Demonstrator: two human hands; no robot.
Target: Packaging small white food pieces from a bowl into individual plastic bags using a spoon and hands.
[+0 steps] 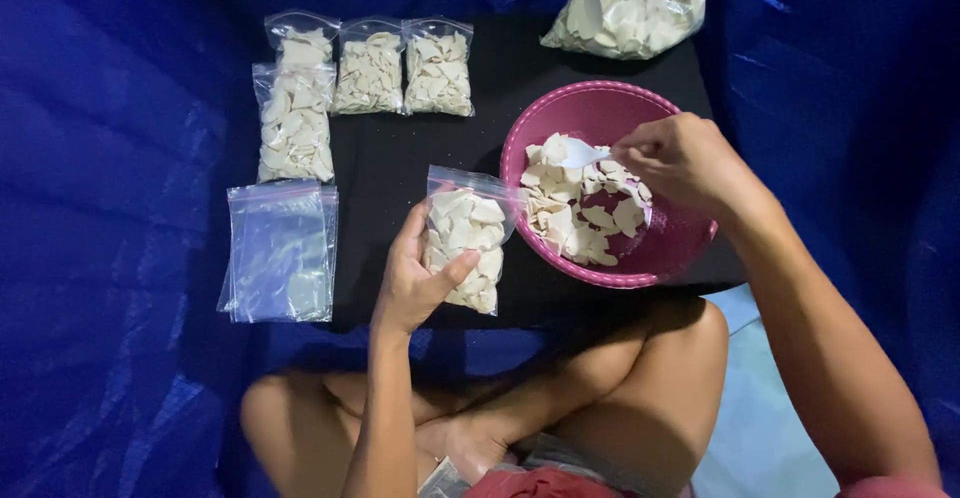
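Clear zip bag, partly filled with pale chips, stands upright on the black mat, just beside the left rim of the pink bowl. Its mouth is open and leans toward the bowl. The left hand grasps the bag from the near side, with the thumb across its front and the fingers behind.

The right hand is above the bowl, clenched on the handle of a white spoon. The spoon's scoop rests among the loose chips heaped in the bowl, close to the bag's opening.

Four filled and closed bags lie at the far left of the mat: one long bag with another partly tucked behind its top, then two more, and, side by side to the right. A stack of empty clear bags lies near the left hand, overhanging the mat's left edge. A large bulk bag of chips sits at the far right corner, beyond the bowl.

Blue plastic sheeting surrounds the mat on all sides. The person sits cross-legged, with bare knees at the near edge of the mat.
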